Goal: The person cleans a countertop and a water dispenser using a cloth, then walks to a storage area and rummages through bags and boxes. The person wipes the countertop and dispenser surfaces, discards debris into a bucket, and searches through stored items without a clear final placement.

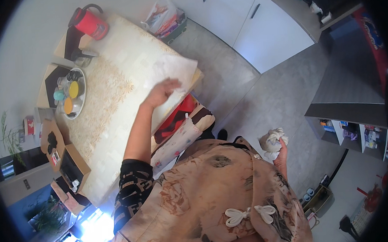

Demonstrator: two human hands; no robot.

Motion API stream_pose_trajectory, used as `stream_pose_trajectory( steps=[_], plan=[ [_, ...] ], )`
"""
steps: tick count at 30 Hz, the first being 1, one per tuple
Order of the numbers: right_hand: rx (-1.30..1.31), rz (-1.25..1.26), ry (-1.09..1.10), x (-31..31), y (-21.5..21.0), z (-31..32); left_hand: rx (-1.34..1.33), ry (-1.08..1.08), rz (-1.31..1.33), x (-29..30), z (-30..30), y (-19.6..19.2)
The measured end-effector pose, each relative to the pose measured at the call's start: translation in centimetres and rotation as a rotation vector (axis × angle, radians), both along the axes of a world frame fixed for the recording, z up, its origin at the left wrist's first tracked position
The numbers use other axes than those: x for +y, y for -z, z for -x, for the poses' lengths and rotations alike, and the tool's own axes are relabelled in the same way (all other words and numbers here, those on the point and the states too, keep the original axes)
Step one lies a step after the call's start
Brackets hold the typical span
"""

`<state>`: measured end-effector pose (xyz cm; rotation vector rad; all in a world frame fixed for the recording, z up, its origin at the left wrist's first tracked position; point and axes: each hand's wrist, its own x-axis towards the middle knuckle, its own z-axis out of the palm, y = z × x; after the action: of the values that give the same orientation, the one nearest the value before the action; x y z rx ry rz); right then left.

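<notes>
My left hand (162,92) reaches over the near right corner of the table, its fingers stretched out and slightly curved. Under and beyond them lies a white sheet (173,66), its edge reaching the table's corner; whether the fingertips touch it I cannot tell. A patterned pale cover (105,99) with tan flowers spreads over the tabletop. Off to the right, above the floor, my right hand (281,156) is closed around a crumpled whitish cloth (272,142), which bulges out past the fingers.
On the table's left stand a red kettle (93,24), a round white tray (85,92) with cups, and an open cardboard box (83,164). A chair with a red seat (174,120) is tucked against the near edge. A filled crate (174,33) sits beyond; white cabinets (273,33) line the back.
</notes>
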<state>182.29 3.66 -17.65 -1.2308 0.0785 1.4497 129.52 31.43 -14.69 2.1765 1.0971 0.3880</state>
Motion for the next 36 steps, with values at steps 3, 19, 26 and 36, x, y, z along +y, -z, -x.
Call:
stream_pose_trajectory(
  steps=[3, 19, 26, 36],
  plan=[
    [-0.009, 0.030, -0.012, -0.2, 0.6, -0.3, 0.143, -0.034, 0.080, -3.1, 0.8, 3.7],
    [-0.134, 0.158, -0.178, 1.1, 2.6, -0.6, 0.515, -0.627, 0.101, 2.8, -0.6, 9.0],
    [-0.143, 0.185, -0.221, 2.3, 3.8, -1.1, 0.166, -0.112, -0.005, 3.1, -18.8, 9.6],
    [-0.194, 0.160, -0.183, 2.5, 3.9, -2.5, -0.310, -0.227, 0.317, 1.6, -11.7, 1.1]
  ],
)
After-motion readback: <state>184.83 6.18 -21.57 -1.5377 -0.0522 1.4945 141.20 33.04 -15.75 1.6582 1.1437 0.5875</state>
